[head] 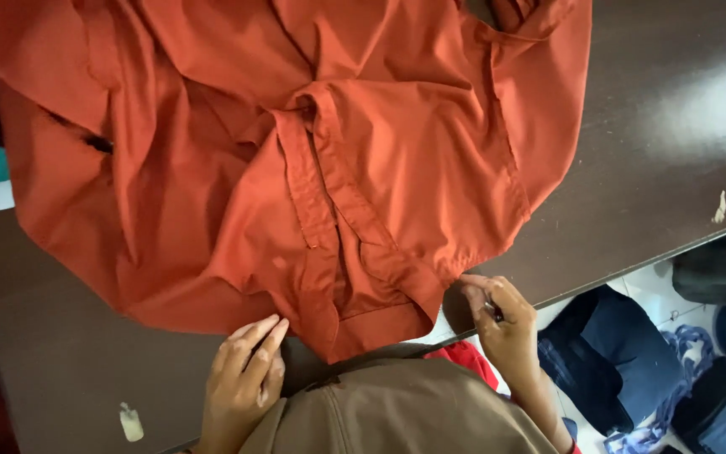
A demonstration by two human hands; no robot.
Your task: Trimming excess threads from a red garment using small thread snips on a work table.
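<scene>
From the head camera, looking straight down: a rust-orange shirt (pixel 313 160) lies spread over a dark brown table (pixel 657 160), covering most of the far and middle part of the top, with its hem reaching to the near edge just in front of the person. The button placket runs from the middle of the garment down toward that near edge, and the cloth about it is creased and bunched, so the shirt is not yet lying smooth.

The left hand (pixel 244 378) rests palm down at the near edge, fingers together and almost straight, the fingertips touching the hem on the left of the placket. It holds nothing; it seems to press the cloth flat so that it stays put.

The right hand (pixel 502 324) is at the near edge on the right side of the hem, its fingers curled in and pinching the corner of the fabric. A small dark thing shows between the fingers, too small to tell what it is. This grip appears to draw the hem outward against the flat left hand.

A pale smear marks the table near the near-left corner, another near the right edge. Beyond the right edge, dark blue clothes (pixel 632 353) lie heaped on the floor.
</scene>
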